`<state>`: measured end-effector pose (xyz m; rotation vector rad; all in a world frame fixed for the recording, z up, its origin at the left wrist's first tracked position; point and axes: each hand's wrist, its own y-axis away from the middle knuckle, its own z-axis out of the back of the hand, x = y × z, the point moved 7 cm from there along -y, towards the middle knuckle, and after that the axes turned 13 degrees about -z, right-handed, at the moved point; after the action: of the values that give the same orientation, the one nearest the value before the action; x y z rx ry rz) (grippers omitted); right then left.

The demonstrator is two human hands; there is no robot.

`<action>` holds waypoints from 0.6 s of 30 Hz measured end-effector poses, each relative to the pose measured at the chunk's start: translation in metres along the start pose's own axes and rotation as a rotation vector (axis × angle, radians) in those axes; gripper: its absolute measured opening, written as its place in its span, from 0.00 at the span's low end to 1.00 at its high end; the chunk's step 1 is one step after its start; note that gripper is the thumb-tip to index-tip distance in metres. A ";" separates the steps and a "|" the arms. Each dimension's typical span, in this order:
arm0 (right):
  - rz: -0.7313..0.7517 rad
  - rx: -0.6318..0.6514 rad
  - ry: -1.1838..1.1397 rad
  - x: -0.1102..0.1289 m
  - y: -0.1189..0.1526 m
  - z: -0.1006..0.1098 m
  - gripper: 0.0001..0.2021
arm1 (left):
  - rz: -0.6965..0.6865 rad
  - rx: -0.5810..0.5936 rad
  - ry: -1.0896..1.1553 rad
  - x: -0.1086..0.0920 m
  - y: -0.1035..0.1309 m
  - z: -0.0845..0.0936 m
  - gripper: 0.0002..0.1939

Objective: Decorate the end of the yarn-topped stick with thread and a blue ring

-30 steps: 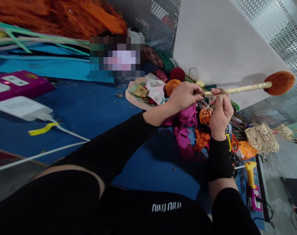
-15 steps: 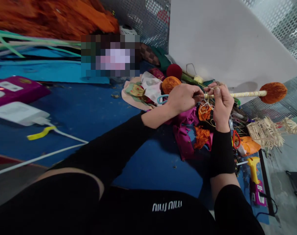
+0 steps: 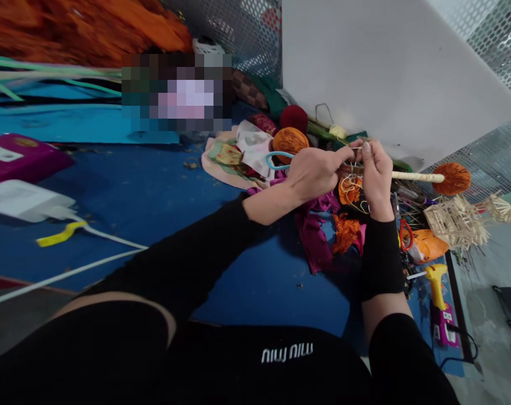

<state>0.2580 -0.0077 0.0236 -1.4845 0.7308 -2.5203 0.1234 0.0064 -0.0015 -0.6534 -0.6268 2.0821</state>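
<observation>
A slim stick (image 3: 417, 176) wrapped in pale yellow thread runs behind my right hand (image 3: 377, 169), with an orange thread-covered ball (image 3: 451, 178) at its right end. The fingers of my right hand are closed in a pinch on fine thread beside the stick. My left hand (image 3: 313, 174) is closed too, its fingertips meeting the right ones at the thread (image 3: 356, 148). A light blue loop (image 3: 276, 160), like a scissors handle, shows at the back of my left hand; whether the hand holds it I cannot tell. Loose pale thread (image 3: 351, 184) dangles under the fingers.
Another orange ball (image 3: 289, 142), a dark red ball (image 3: 294, 119) and purple cloth (image 3: 314, 242) lie around the hands. A yellow glue gun (image 3: 437, 284) and a woven straw piece (image 3: 453, 222) are at right. A white adapter (image 3: 27, 199) with a cable lies at left.
The stick with its orange ball has dropped lower and shifted left. My right hand has moved slightly left and up, and the view has swung a little.
</observation>
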 end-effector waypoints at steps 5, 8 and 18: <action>-0.017 0.011 -0.026 -0.006 -0.001 -0.003 0.23 | -0.060 0.001 0.060 0.000 0.000 -0.003 0.18; -0.040 0.025 -0.074 -0.008 -0.002 -0.007 0.23 | -0.050 0.054 0.042 0.002 -0.001 -0.004 0.18; -0.199 -0.063 -0.451 -0.010 0.004 0.103 0.16 | 0.126 -0.031 0.137 0.048 -0.004 0.034 0.15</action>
<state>0.3504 -0.0431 0.0554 -2.1375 0.6152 -2.1673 0.0796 0.0415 0.0153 -0.8656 -0.5535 2.1248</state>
